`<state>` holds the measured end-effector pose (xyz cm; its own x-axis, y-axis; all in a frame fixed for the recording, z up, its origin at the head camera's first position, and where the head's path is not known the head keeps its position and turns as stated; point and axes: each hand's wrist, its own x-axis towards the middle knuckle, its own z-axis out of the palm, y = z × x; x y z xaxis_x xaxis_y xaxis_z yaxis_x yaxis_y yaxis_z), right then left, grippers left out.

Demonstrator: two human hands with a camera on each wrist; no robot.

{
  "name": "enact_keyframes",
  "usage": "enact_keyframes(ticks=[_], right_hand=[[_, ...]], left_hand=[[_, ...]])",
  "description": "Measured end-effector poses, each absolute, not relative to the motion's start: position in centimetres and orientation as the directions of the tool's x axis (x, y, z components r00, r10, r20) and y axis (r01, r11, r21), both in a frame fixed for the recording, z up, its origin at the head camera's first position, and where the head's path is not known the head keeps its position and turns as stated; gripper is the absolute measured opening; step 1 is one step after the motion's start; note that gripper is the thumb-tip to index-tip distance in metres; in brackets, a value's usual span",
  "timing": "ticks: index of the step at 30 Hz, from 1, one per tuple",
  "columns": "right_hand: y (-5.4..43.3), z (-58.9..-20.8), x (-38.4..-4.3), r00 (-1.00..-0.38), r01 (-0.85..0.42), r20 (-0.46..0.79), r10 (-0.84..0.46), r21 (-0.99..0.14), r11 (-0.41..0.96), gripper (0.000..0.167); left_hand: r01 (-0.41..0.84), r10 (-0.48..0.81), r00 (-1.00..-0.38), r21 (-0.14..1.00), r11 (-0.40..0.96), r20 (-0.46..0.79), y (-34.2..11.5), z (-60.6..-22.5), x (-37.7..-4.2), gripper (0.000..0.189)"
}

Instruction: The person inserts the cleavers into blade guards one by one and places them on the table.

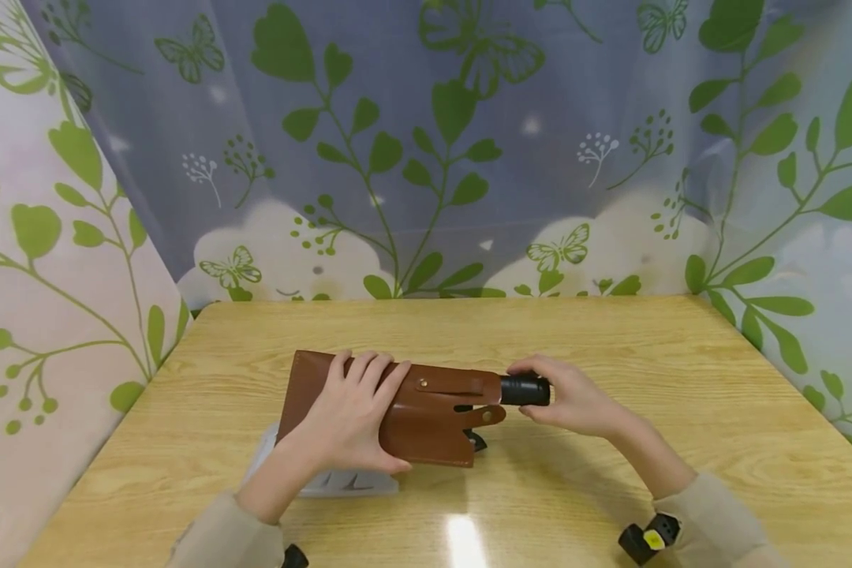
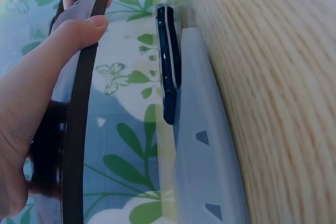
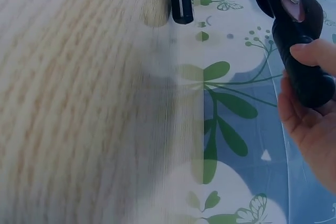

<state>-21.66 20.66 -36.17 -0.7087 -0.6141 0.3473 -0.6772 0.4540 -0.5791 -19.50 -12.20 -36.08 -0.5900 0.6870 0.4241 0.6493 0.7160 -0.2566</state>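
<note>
A brown leather knife sheath (image 1: 426, 435) is held above the table, a snap strap by its right end. My left hand (image 1: 351, 414) grips it, fingers over the far edge and thumb along the near side. From the sheath's right end sticks a round black handle (image 1: 528, 390), which my right hand (image 1: 575, 401) holds between thumb and fingers; any blade is hidden inside. Below lies a second knife, its black riveted handle (image 2: 168, 61) showing in the left wrist view. A pale translucent blade cover (image 2: 205, 124) with small slots lies with it, partly hidden by the sheath in the head view.
The light wood-grain table (image 1: 596, 489) reaches back to a curtain (image 1: 412, 158) printed with leaves and butterflies. More printed cloth hangs at both sides. Small black devices (image 1: 649, 539) are strapped at the wrists.
</note>
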Motion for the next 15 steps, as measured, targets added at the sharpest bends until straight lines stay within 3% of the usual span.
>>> enact_keyframes(ticks=[8,15], right_hand=[[20.35,-36.27,-21.81,-0.723,-0.687,0.412,-0.555,-0.514,0.513,0.037],[20.35,-36.41,-21.91,-0.744,-0.663,0.396,-0.538,-0.537,0.522,0.036]], left_hand=[[0.634,0.673,-0.599,-0.256,0.730,0.434,-12.78,-36.07,-19.52,0.119],[0.639,0.677,-0.582,-0.262,0.723,0.450,-13.12,-36.35,-19.54,0.119]])
